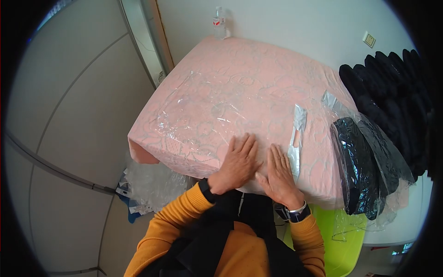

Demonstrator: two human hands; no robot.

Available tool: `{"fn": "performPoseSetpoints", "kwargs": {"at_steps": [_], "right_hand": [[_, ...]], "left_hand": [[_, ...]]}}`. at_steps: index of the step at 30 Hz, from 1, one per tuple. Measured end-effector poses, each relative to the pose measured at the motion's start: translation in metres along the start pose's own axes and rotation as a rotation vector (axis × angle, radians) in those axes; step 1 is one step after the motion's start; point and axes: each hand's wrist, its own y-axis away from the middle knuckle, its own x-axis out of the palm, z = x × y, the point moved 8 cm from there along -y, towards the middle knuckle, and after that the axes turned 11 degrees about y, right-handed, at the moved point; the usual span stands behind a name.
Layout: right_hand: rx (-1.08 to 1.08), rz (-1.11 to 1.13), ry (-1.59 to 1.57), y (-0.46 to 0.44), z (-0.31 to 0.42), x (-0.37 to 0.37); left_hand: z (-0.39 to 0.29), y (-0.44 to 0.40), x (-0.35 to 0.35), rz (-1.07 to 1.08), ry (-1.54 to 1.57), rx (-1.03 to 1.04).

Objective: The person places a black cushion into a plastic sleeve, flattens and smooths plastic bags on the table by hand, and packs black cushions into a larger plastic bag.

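A clear plastic bag point(203, 115) with a silvery white strip point(297, 134) at its right end lies flat on the pink patterned cloth point(277, 64) that covers the table. My left hand point(239, 161) rests palm down on the bag near the table's front edge, fingers stretched out. Just right of it, my right hand point(279, 175) lies flat too, its fingertips beside the strip. Neither hand holds anything. At the table's right side are dark items in clear plastic bags point(355, 161).
Dark, furry-looking items point(392, 92) are lined up at the far right. A plastic bottle point(219, 25) stands at the table's back edge. Below the table are a lime green container point(339, 249) and a heap of clear plastic point(150, 184). White panels point(69, 92) stand at left.
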Motion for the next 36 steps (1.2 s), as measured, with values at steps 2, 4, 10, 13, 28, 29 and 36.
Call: {"fn": "performPoseSetpoints", "kwargs": {"at_steps": [2, 4, 10, 13, 28, 29, 36], "right_hand": [[-0.038, 0.03, 0.116, 0.006, -0.005, 0.009], [-0.058, 0.053, 0.164, 0.006, -0.005, 0.013], [-0.055, 0.123, 0.204, 0.005, -0.005, 0.013], [-0.065, 0.104, 0.206, 0.006, -0.004, 0.014], [-0.129, 0.125, 0.199, -0.009, 0.003, 0.032], [-0.08, 0.13, 0.23, -0.007, -0.002, 0.03], [-0.101, 0.075, 0.113, 0.006, -0.008, 0.028]], "left_hand": [[0.015, 0.012, 0.0, 0.175, -0.1, -0.05], [0.033, 0.027, -0.009, 0.271, -0.148, -0.085], [0.139, 0.064, -0.077, 0.259, -0.269, -0.326], [0.186, 0.086, -0.113, 0.197, -0.296, -0.522], [0.029, -0.018, -0.011, 0.348, -0.095, 0.177], [0.029, -0.021, 0.003, 0.418, -0.073, 0.206], [0.124, -0.01, -0.055, 0.455, -0.165, -0.136]]}}
